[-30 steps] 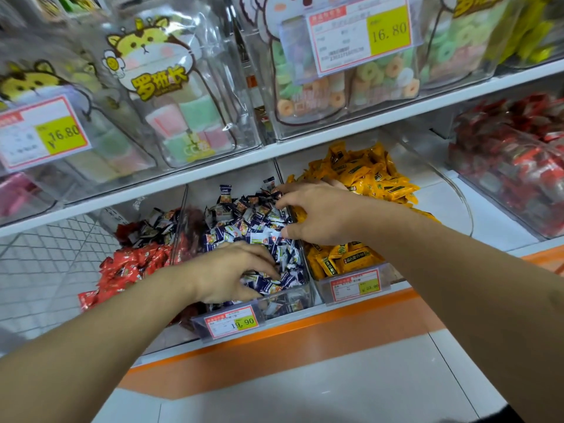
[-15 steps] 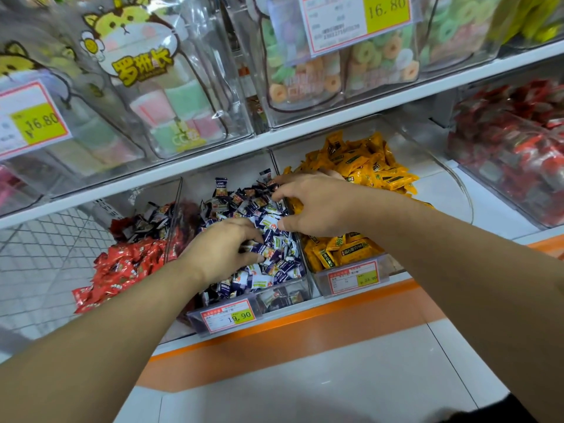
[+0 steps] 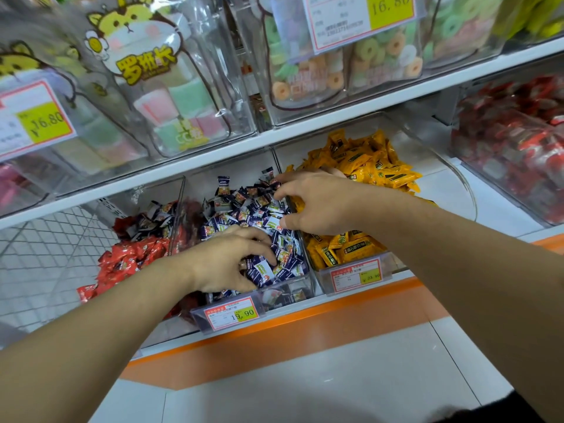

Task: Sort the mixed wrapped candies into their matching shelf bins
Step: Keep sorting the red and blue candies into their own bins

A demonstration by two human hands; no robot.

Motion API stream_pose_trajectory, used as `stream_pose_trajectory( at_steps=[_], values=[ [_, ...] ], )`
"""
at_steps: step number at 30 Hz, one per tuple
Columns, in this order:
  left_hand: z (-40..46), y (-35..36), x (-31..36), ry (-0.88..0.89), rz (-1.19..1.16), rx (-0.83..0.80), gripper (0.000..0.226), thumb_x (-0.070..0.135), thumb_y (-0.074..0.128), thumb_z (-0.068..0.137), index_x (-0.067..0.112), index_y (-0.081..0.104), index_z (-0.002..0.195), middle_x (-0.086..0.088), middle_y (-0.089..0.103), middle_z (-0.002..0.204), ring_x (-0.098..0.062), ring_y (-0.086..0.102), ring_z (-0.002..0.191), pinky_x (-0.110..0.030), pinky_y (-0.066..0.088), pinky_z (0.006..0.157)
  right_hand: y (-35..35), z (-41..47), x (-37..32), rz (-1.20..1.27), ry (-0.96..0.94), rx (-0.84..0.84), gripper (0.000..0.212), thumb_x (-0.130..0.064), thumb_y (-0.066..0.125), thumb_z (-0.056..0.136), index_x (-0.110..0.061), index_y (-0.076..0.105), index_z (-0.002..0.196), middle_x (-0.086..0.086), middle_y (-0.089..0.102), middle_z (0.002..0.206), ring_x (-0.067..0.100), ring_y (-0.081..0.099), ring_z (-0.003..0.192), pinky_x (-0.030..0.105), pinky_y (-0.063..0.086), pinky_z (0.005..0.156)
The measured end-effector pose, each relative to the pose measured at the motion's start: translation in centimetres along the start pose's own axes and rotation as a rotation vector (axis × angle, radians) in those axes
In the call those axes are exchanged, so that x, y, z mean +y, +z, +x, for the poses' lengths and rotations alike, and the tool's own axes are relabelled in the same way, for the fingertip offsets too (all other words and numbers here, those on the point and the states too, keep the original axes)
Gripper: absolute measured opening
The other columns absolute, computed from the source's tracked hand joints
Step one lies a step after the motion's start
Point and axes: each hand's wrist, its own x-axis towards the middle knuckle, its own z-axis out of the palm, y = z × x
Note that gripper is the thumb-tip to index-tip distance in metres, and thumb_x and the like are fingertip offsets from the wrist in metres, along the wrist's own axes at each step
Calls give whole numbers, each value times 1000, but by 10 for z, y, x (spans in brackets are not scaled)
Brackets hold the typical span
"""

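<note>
1. At 6 o'clock of the blue candies (image 3: pixel 244 209), left hand (image 3: pixel 225 264) curls, gripping several.
2. At 3 o'clock, right hand (image 3: pixel 317 203) pinches one beside yellow candies (image 3: pixel 372 166).
3. Bin tag (image 3: pixel 233 312) reads 19.90.

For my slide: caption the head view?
Both hands, left and right, dig into the blue candies between red and yellow bins.

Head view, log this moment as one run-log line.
left hand: digging in blue candies | right hand: fingertips on same pile's far edge | yellow candies: right bin
</note>
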Motion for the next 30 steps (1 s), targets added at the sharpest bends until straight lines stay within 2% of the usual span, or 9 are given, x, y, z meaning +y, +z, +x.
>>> stream_pose_trajectory(
  at_steps=[5, 8, 13, 17, 19, 24, 27, 30],
  values=[
    [7, 5, 2, -31, 60, 113, 37, 47, 86, 74, 43, 71, 108, 22, 45, 135, -8, 39, 125, -34, 38, 108, 2, 1, 0, 9, -4, -2, 56, -58, 57, 97, -43, 45, 149, -9, 29, 166, 21, 16, 156, 48, -1, 125],
    [13, 8, 0, -50, 33, 198, 26, 31, 89, 75, 35, 73, 96, 17, 50, 124, -11, 45, 120, -35, 42, 105, 2, 1, 1, 7, -8, -3, 55, -58, 56, 97, -43, 46, 149, -8, 30, 165, 22, 17, 155, 50, -1, 125],
    [17, 12, -2, -86, -50, 336, 27, 7, 87, 73, 26, 74, 87, 9, 53, 112, -12, 53, 108, -32, 47, 98, 4, 4, 3, 12, -13, 1, 55, -58, 57, 97, -44, 46, 149, -8, 30, 166, 21, 17, 156, 50, -1, 125],
    [18, 11, -5, -109, -38, 410, 23, 8, 85, 76, 26, 72, 83, 10, 55, 108, -11, 56, 103, -33, 49, 97, 4, 5, 5, 14, -17, 3, 56, -60, 56, 96, -44, 46, 149, -9, 29, 167, 21, 16, 156, 50, -2, 125],
    [16, 10, -5, -154, -76, 456, 18, 19, 87, 79, 27, 71, 79, 10, 56, 107, -10, 56, 101, -28, 47, 95, 4, 4, 5, 13, -15, 0, 56, -60, 56, 97, -44, 45, 149, -9, 28, 167, 21, 15, 156, 50, -2, 125],
    [9, 5, 6, -162, -135, 458, 4, 30, 78, 90, 27, 76, 91, 11, 59, 120, -8, 53, 114, -20, 38, 100, 4, 4, 3, -1, -4, -1, 56, -62, 55, 96, -46, 45, 149, -10, 29, 166, 23, 17, 155, 51, 2, 125],
    [-6, 3, 19, -175, -173, 486, 15, 35, 66, 98, 27, 76, 106, 16, 59, 124, -3, 52, 115, -14, 33, 97, 2, 2, -2, -28, 11, -7, 56, -61, 54, 97, -45, 44, 150, -11, 25, 168, 24, 16, 156, 50, 2, 126],
    [-29, 4, 35, -174, -229, 527, 19, 36, 63, 100, 29, 73, 114, 21, 57, 125, 4, 48, 117, 2, 24, 96, 0, -3, -10, -62, 34, -4, 56, -56, 54, 100, -45, 39, 153, -12, 20, 169, 23, 14, 156, 50, -1, 126]
  ],
)
